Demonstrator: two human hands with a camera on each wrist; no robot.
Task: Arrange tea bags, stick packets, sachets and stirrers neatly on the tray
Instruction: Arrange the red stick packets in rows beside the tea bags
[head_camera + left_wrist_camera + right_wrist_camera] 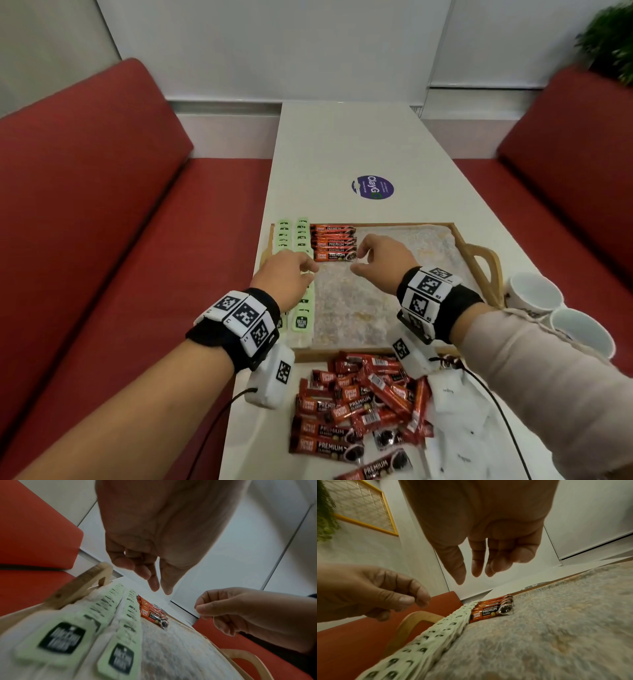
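A wooden tray [460, 240] with a mottled liner holds two columns of pale green tea bags [301, 233] along its left side. Beside them lies a neat row of red coffee sachets [334, 243]. My left hand [291, 270] hovers over the tea bags, fingers loosely bent, holding nothing. My right hand [380, 258] hovers just right of the nearest sachet, empty, fingers relaxed. In the left wrist view the tea bags [96, 627] and sachets [152, 613] lie below both hands. The right wrist view shows the sachet row [493, 609] beyond my fingers [477, 566].
A loose heap of red sachets [359, 407] lies on the white table [342, 144] in front of the tray. White packets [455, 411] sit to its right. Two white cups [534, 294] stand off the tray's right handle. Red benches flank the table.
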